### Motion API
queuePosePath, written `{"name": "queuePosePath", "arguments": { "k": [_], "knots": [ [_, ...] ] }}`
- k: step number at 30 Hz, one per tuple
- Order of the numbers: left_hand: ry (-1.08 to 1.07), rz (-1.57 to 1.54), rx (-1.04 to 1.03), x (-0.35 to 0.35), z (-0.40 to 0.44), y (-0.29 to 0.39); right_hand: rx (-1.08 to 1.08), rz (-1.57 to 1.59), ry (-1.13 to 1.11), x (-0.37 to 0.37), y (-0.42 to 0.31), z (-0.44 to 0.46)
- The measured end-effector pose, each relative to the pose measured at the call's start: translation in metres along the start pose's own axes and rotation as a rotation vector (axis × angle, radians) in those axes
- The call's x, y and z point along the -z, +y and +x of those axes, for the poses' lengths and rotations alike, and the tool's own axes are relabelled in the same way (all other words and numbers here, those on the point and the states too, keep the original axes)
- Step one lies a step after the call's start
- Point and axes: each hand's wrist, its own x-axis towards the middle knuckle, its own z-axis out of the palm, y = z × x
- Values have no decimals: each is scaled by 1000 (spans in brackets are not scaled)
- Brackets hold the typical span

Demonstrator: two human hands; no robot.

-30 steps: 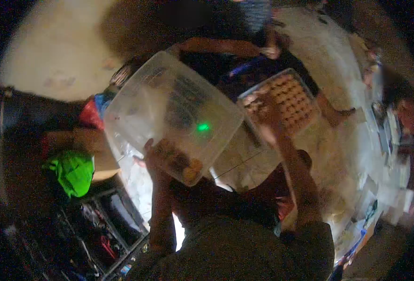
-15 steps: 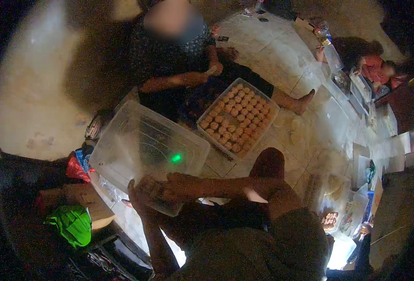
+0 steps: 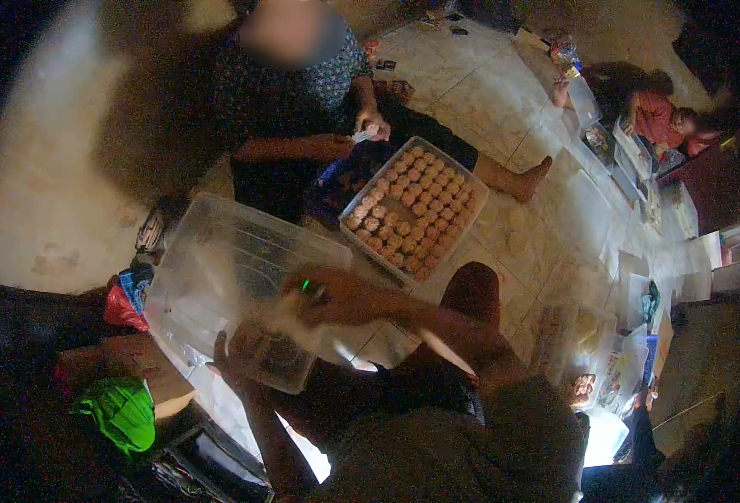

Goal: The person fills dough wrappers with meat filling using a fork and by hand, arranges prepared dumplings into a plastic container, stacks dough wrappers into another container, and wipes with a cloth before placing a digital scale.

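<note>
My left hand (image 3: 234, 362) is at the left side of a small clear plastic container (image 3: 290, 377), holding it over my lap; its contents are too dark to make out. My right hand (image 3: 324, 295) is raised just above that container, smeared by motion, with a small green light on it. Whether its fingers hold anything cannot be seen. Beyond my hands lies a large clear plastic box or lid (image 3: 211, 243). A clear tray (image 3: 481, 194) with rows of small round light-brown pieces (image 3: 424, 189) stands right of it.
Across from me sits a person, both hands (image 3: 372, 126) around a small pale item. A green bag (image 3: 119, 412) and a cardboard box (image 3: 148, 369) are at the left. More clear containers (image 3: 613, 369) line the right, where another person in red (image 3: 659, 121) sits farther back.
My right hand has lifted up from the small container, while my left hand stays at its side. The green light has shifted slightly left. The view has moved a little.
</note>
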Motion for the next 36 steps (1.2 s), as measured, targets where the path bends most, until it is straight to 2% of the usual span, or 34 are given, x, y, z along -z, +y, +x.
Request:
{"name": "queuePosePath", "arguments": {
  "k": [2, 3, 6, 7, 9, 10, 15, 17, 20, 23, 26, 30, 36],
  "knots": [
    [2, -10, -131, 18, 0, 1, -62, -24, 139, 65, -28, -7],
    [7, -11, -126, 27, 3, 6, -102, -75, 227, 92, -26, -7],
    [72, -288, -58, 44, 5, 25, -295, -272, 469, 154, 33, -2],
    [77, -289, -54, 51, 3, 31, -364, -328, 501, 166, 61, 1],
    [-145, -324, -49, 57, -1, 40, -482, -422, 514, 182, 112, 6],
    [-26, -304, -64, 56, -1, 41, -528, -457, 506, 185, 133, 9],
    [-10, -239, -86, 58, -9, 50, -657, -581, 430, 183, 193, 24],
    [89, -186, -82, 54, -12, 52, -689, -614, 401, 181, 206, 29],
    [-31, -219, -101, 75, -9, 48, -719, -650, 377, 177, 218, 34],
    [-48, -273, -88, 79, -9, 47, -737, -675, 356, 176, 224, 40],
    [46, -230, -96, 73, -11, 49, -738, -677, 352, 178, 226, 40],
    [47, -276, -59, 68, -11, 51, -716, -635, 388, 188, 216, 31],
    [97, -201, -89, 58, -11, 48, -507, -415, 772, 217, 155, -7]
  ]
}}
